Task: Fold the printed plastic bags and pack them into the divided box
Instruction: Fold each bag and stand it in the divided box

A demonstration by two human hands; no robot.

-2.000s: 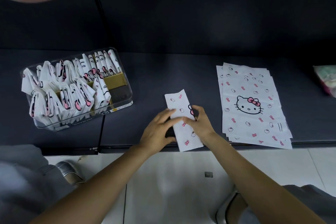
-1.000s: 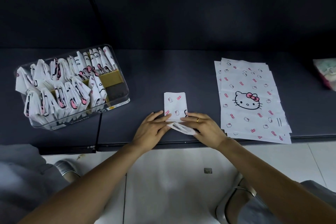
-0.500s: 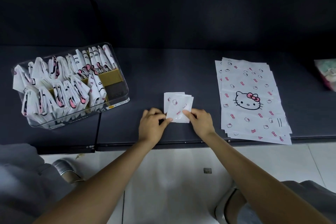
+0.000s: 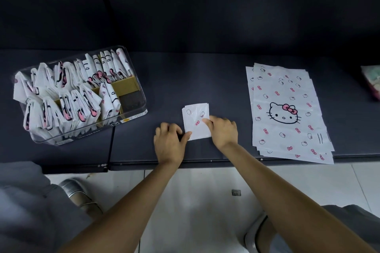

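Head view: your left hand (image 4: pixel 169 141) pinches and your right hand (image 4: pixel 222 129) presses the folded bag (image 4: pixel 195 123) on the table (image 4: pixel 164 80), the box (image 4: pixel 131 109) nearly full, a stack (image 4: pixel 285 109) of flat bags still unfolded.
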